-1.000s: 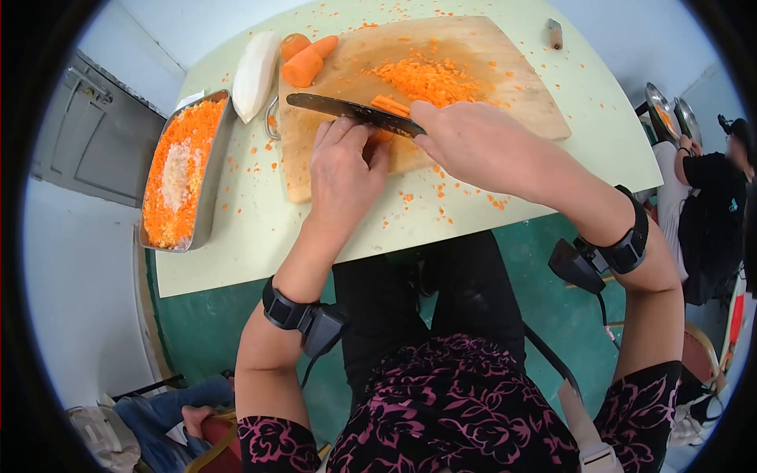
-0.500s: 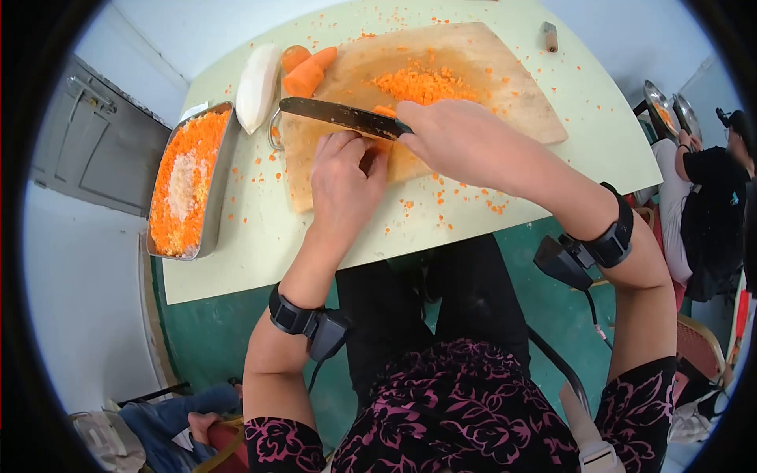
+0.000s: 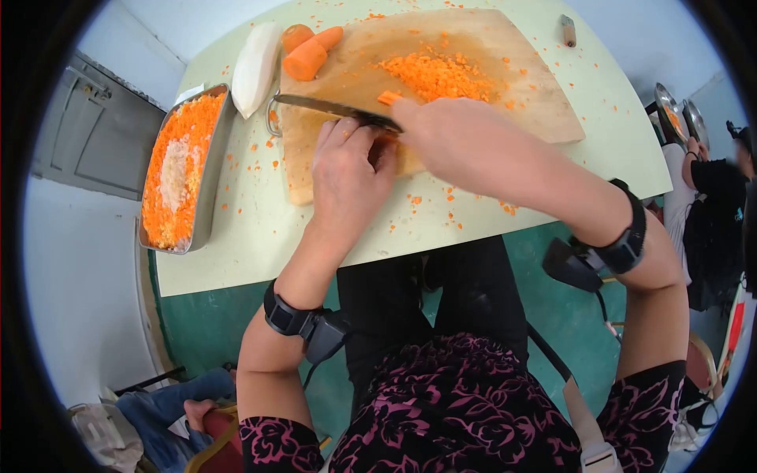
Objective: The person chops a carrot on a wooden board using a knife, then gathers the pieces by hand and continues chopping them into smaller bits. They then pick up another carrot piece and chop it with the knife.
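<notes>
My right hand point(image 3: 443, 135) grips a knife point(image 3: 327, 106), its dark blade pointing left across the wooden cutting board point(image 3: 331, 71). Close against the near side of the blade, my left hand point(image 3: 351, 162) has its fingers curled down on a piece of carrot, mostly hidden under them. A few carrot sticks point(image 3: 389, 98) lie just beyond the blade. Behind my right hand spreads a heap of diced carrot point(image 3: 438, 76). Carrot chunks point(image 3: 305, 59) rest at the board's far left corner.
A peeled white radish point(image 3: 256, 69) lies left of the board. Further left, a metal tray point(image 3: 206, 201) holds chopped carrot with a pale minced heap. A small wooden-handled tool point(image 3: 568, 31) lies at the far right. Another person point(image 3: 714, 189) sits at right near metal bowls.
The knife has turned so its blade shows narrower, and the carrot sticks beyond it show more. The whole view has shifted slightly. Both hands keep their hold.
</notes>
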{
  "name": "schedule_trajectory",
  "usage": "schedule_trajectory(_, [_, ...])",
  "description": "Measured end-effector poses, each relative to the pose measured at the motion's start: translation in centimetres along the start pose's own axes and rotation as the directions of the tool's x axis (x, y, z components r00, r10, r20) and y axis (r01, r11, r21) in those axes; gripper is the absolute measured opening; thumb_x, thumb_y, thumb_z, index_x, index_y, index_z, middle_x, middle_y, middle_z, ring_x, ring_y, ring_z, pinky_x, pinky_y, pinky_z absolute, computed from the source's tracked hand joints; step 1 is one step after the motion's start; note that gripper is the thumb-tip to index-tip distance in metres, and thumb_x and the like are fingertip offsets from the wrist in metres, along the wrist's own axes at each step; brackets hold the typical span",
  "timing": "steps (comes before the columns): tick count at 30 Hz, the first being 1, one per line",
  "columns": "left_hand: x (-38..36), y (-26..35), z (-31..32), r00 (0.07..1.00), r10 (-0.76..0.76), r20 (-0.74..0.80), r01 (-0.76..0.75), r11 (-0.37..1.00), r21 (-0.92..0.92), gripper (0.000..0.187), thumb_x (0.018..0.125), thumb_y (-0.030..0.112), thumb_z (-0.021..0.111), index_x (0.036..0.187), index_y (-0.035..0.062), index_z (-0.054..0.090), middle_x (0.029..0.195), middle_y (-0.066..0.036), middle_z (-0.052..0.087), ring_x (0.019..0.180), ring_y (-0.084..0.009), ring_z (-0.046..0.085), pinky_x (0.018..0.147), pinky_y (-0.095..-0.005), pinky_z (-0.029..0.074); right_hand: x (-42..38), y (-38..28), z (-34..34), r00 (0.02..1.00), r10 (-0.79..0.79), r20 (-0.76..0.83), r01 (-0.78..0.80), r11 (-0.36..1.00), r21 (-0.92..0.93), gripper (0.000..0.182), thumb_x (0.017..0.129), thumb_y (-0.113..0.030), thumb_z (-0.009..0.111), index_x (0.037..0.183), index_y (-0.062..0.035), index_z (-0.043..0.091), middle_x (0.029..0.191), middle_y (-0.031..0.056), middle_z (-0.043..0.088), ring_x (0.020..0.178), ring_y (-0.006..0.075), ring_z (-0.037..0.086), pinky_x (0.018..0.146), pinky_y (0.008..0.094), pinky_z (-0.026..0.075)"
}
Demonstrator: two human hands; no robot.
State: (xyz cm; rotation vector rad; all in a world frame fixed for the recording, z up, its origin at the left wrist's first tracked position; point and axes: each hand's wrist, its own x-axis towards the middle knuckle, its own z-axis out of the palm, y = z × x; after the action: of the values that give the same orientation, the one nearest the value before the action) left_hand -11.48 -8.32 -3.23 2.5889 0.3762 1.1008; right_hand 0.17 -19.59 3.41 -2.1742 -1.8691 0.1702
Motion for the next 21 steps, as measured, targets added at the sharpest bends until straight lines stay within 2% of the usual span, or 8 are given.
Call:
schedule_trajectory(2, [0.1,0.3,0.0,1.0,0.005,-0.004,-0.006,1.0,-0.011,0.011,0.067,0.004,0.068,0.076,0.0004,0.065,0.08,-0.01,0.06,0.078,-0.0281,0.054,0.07,-0.035,0.045,1.5,0.4,1.3,0.995,-0.059,-0.078,0.057,0.998,-0.024,0.019,0.088,-0.017,0.05,0.086,0.0016,0.047,0.068,0.0191,0.057,0.068,0.0358,0.058,0.059,0.0445,0.044])
schedule_trajectory(5, [0.0,-0.3,0.1,0.999,0.023,-0.028,-0.025,0.999,-0.043,0.01,0.067,0.002,0.066,0.076,-0.0001,0.064,0.079,-0.01,0.059,0.078,-0.0285,0.053,0.07,-0.0357,0.045,2.5,1.0,0.2,1.0,-0.001,-0.026,0.002,0.999,0.049,0.02,0.088,-0.019,0.051,0.085,0.0009,0.047,0.067,0.0189,0.057,0.068,0.0355,0.058,0.058,0.0443,0.044])
schedule_trajectory(8, [0.0,-0.1,0.2,0.999,0.017,-0.029,-0.019,0.999,-0.046,0.009,0.067,0.002,0.066,0.075,-0.0002,0.064,0.079,-0.011,0.059,0.08,-0.0285,0.054,0.071,-0.036,0.045,1.1,0.4,-1.0,0.996,0.083,0.014,-0.083,0.996,0.013,0.02,0.087,-0.019,0.053,0.085,0.0002,0.047,0.066,0.018,0.057,0.066,0.0353,0.058,0.057,0.0446,0.043])
schedule_trajectory(11, [-0.1,0.1,0.1,1.0,0.013,-0.029,-0.014,0.999,-0.033,0.009,0.067,0.002,0.066,0.075,-0.0005,0.064,0.08,-0.011,0.06,0.08,-0.0288,0.054,0.071,-0.0361,0.046,-0.6,0.1,-1.1,0.999,0.04,-0.032,-0.042,0.999,-0.032,0.02,0.087,-0.019,0.053,0.086,-0.0003,0.047,0.062,0.0171,0.056,0.063,0.0352,0.058,0.055,0.0449,0.043])
schedule_trajectory(14, [0.0,0.2,0.0,0.999,0.019,-0.026,-0.02,0.999,-0.028,0.009,0.067,0.001,0.065,0.075,-0.0006,0.064,0.079,-0.011,0.059,0.08,-0.0292,0.054,0.071,-0.0362,0.046,-1.4,-0.7,-1.3,0.998,0.064,0.0,-0.063,0.995,-0.08,0.011,0.083,-0.009,0.048,0.085,0.0016,0.052,0.064,0.0165,0.06,0.064,0.0308,0.063,0.056,0.0406,0.048])
schedule_trajectory(21, [0.0,-0.1,0.2,1.0,0.026,-0.018,-0.026,1.0,-0.016,0.007,0.067,0.0,0.063,0.074,-0.0006,0.063,0.076,-0.012,0.057,0.077,-0.03,0.053,0.068,-0.0369,0.045,-1.4,-0.2,-1.0,1.0,0.018,0.0,-0.018,0.998,-0.058,0.01,0.083,-0.008,0.047,0.084,0.0022,0.05,0.065,0.0172,0.06,0.064,0.0311,0.063,0.056,0.0405,0.049])
